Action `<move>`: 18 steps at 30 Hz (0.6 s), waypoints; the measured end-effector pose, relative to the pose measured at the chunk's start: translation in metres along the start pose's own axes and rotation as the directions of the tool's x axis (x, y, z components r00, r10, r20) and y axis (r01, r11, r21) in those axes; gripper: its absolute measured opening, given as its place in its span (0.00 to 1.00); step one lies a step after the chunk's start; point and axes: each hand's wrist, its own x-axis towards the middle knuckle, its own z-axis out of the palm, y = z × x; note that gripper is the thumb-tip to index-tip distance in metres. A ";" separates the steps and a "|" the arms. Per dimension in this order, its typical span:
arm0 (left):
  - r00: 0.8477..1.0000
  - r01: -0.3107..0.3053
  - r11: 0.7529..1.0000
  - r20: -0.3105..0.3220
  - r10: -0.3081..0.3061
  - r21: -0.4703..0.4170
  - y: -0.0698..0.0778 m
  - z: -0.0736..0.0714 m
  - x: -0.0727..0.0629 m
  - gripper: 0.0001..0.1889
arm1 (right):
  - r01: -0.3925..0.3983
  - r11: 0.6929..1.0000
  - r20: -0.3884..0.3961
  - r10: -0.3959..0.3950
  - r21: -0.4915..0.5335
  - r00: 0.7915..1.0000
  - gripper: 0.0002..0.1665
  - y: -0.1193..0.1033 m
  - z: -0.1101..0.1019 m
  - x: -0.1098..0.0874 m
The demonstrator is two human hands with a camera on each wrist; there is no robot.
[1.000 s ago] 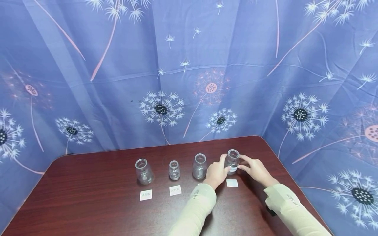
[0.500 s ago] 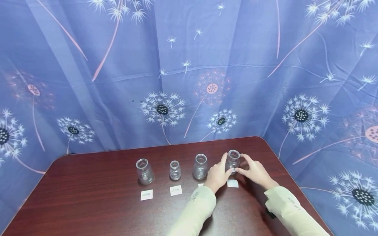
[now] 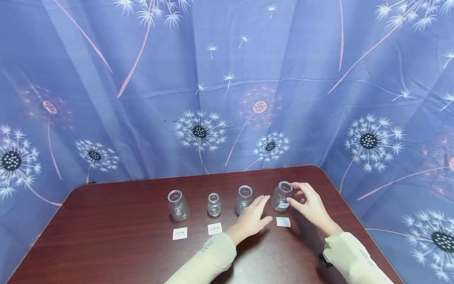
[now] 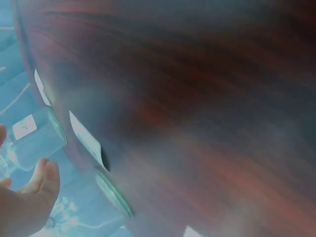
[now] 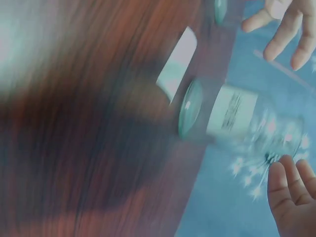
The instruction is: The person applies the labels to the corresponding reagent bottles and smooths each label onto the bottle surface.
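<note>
A clear glass jar (image 3: 282, 197) with a white label stands upright at the right end of a row on the table. My right hand (image 3: 309, 204) is at its right side, thumb and fingertips close to the glass without wrapping round it. In the right wrist view dark writing shows on the jar's label (image 5: 232, 111), and the fingers (image 5: 291, 185) lie beside its neck. My left hand (image 3: 250, 219) is stretched out flat to the left of this jar, holding nothing, and overlaps another glass jar (image 3: 244, 197). A blank white card (image 3: 283, 222) lies before the labelled jar.
Further left stand a small glass jar (image 3: 214, 205) and a larger glass jar (image 3: 178, 206). White cards with writing lie in front of them, one card (image 3: 214, 228) by the small jar and another card (image 3: 179, 233) by the larger. A blue dandelion-print curtain (image 3: 142, 118) hangs behind the table.
My left hand has come off the labelled jar and moved left. The right hand's fingers have loosened beside the jar, whose label now shows. The head view has shifted slightly.
</note>
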 end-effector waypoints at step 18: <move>0.983 -0.026 0.989 0.184 -0.002 0.148 -0.043 -0.029 -0.044 0.25 | 0.118 0.974 0.412 -0.189 0.191 0.891 0.17 -0.041 0.054 -0.010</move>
